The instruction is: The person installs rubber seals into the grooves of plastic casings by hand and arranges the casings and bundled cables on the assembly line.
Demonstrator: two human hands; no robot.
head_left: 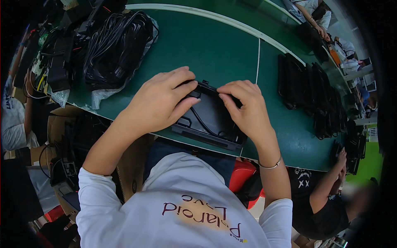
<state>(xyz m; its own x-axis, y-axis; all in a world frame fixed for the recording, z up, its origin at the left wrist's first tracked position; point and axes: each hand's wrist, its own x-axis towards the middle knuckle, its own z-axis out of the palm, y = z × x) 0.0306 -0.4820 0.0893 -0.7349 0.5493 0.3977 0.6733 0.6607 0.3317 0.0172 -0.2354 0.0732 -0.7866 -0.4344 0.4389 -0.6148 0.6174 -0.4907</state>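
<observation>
A black rectangular plastic housing (220, 112) sits at the table's near edge, its open inside facing up. A black cable (200, 120) curves through it. My left hand (163, 99) is at the housing's far left part, fingers bent over the rim and thumb inside. With thumb and forefinger closed together, my right hand (246, 105) grips the far right rim. Both hands cover parts of the rim, and whether any small part lies under the fingertips is hidden.
A bundle of black cables (118, 49) in clear plastic lies at the left of the green table (206, 39). Rows of black housings (308, 89) are stacked at the right. A co-worker in black (322, 202) sits at the right; others are at the edges.
</observation>
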